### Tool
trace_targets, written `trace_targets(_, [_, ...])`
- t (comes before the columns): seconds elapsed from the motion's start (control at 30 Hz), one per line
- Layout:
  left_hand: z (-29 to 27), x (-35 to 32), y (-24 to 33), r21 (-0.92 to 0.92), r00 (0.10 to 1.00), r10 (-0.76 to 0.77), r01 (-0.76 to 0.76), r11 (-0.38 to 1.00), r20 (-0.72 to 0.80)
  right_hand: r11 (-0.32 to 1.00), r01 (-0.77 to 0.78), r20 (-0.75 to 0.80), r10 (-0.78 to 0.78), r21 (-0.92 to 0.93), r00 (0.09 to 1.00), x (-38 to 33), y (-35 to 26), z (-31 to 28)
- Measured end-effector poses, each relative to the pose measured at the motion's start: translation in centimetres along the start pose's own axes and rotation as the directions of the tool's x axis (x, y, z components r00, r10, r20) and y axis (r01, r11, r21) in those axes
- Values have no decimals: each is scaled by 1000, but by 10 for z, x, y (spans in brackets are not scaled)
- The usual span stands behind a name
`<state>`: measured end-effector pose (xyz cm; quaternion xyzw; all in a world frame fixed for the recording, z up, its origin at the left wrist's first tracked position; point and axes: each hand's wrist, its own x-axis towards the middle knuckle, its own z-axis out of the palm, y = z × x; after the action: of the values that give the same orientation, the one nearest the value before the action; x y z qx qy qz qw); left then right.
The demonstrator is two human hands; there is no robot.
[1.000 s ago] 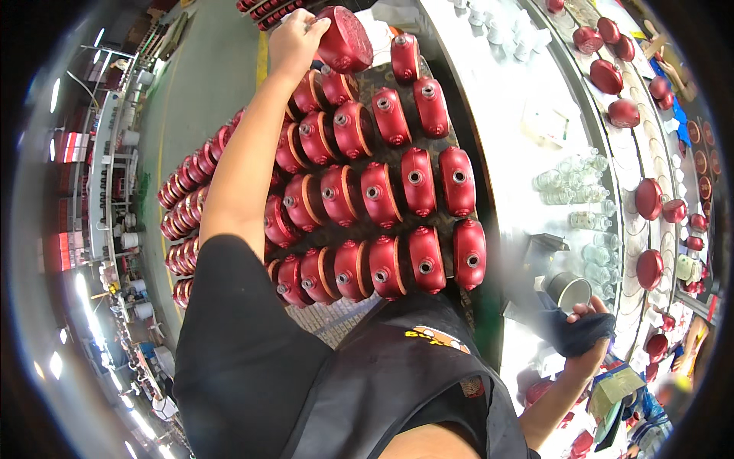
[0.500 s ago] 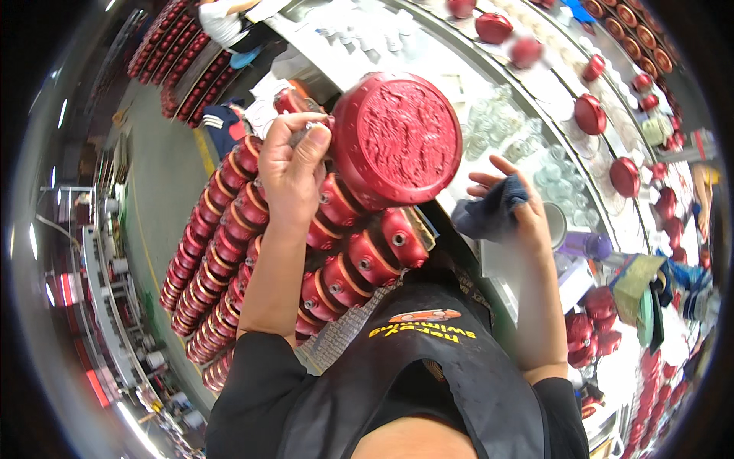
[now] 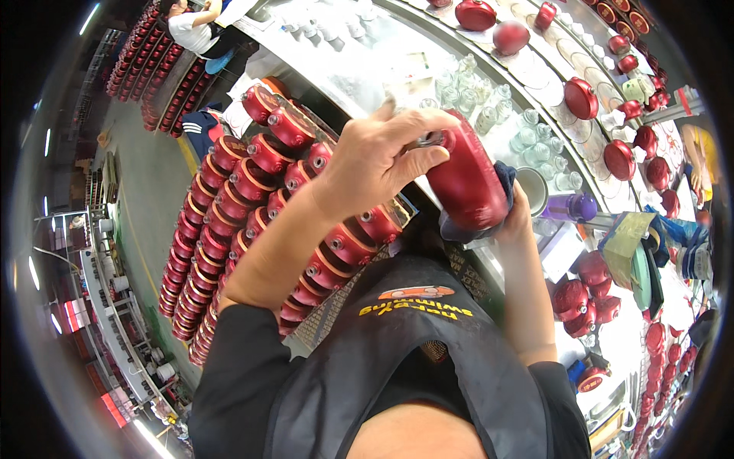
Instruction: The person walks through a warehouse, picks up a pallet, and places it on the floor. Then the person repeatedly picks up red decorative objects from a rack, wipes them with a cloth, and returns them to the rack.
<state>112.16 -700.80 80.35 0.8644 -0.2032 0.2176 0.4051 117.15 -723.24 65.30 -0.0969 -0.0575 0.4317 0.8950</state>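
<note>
A round, flattened red bottle (image 3: 468,182) hangs in front of me, turned edge-on and tilted. My left hand (image 3: 373,162) pinches it by the neck, thumb and fingers closed there. Behind its far side, my right hand (image 3: 520,216) holds a dark blue cloth (image 3: 457,232) wrapped against the bottle's face and lower edge. Most of the right fingers are hidden by the bottle and cloth. Below and left of my left hand stand stacked rows of similar red bottles (image 3: 290,128), their necks pointing toward me.
A white worktop carries clear glass pieces (image 3: 466,90), a pale cup (image 3: 533,191) and a purple bottle (image 3: 569,207). Beyond it curves a line with red bottles (image 3: 581,98). More red bottles (image 3: 572,300) lie at right. One person (image 3: 197,32) works far left; another (image 3: 697,157) far right.
The bottle has moved right and down and turned from face-on to edge-on. My right hand's cloth, apart from it before, is now against it. My view has shifted slightly.
</note>
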Motion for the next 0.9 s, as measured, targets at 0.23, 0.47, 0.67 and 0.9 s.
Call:
trace_targets(0.23, [-5, 29, 0, -42, 973, -87, 98, 994, 214, 981, -161, -155, 143, -107, 977, -14, -4, -3])
trace_targets(0.47, [11, 7, -19, -258, 855, -514, 513, 819, 68, 999, 9, -41, -11, -42, 999, -31, 5, -4])
trace_targets(0.67, [18, -22, -36, -563, 819, -566, 512, 649, 94, 998, -47, -78, 51, 48, 996, -25, 9, -5])
trace_targets(0.9, [19, -34, -40, -735, 749, -648, 515, 442, 135, 997, -74, 14, 74, 19, 997, -20, 8, 6])
